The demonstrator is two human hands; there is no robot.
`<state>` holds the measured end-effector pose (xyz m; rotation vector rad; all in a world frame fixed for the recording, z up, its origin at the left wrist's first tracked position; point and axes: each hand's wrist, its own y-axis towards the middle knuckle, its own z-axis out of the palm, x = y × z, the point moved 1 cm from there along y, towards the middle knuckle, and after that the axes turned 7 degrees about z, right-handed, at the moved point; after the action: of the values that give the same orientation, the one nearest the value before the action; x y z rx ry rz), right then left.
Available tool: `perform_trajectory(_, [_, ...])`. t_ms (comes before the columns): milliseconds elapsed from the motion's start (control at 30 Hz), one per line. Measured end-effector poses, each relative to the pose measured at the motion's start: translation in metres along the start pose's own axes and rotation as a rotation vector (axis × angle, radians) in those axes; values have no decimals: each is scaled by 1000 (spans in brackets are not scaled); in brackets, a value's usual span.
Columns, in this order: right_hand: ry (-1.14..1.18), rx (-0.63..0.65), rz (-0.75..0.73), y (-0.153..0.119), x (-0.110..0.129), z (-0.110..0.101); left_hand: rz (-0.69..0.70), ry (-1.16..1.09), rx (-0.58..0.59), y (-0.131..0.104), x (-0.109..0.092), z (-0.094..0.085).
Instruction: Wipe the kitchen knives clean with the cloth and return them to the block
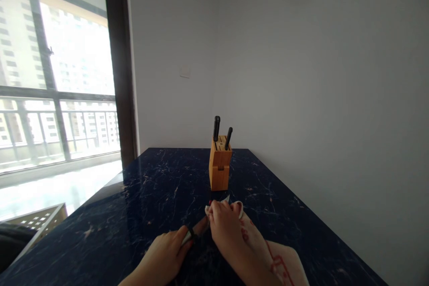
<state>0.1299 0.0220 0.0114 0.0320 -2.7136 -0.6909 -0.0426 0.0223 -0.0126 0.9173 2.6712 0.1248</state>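
My left hand is closed around the handle end of a knife above the table's near part. The blade points away and to the right, and its tip shows just beyond my right hand. A white cloth with red print is bunched in my right hand's closed fingers, wrapped against the blade. The rest of the cloth hangs down to the right beneath my forearm. Beyond both hands stands a wooden knife block, upright, with several black-handled knives in its top slots.
A dark blue marbled table carries the block. Grey walls rise behind and along its right side. To the left are a bright window with a dark frame and a chair with a perforated back.
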Motion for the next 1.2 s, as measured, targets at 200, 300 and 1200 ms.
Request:
perform_trajectory(200, [-87,-59,127,16,-31,-6,-11,14,25,-1,-2,-2])
perform_trajectory(300, [-93,-71,187,20,-43,-11,-14,1,33,-1,-3,-3])
perform_trajectory(1200, [96,172,-190,-19,13,-8,-75,-78,7,2,1,-6])
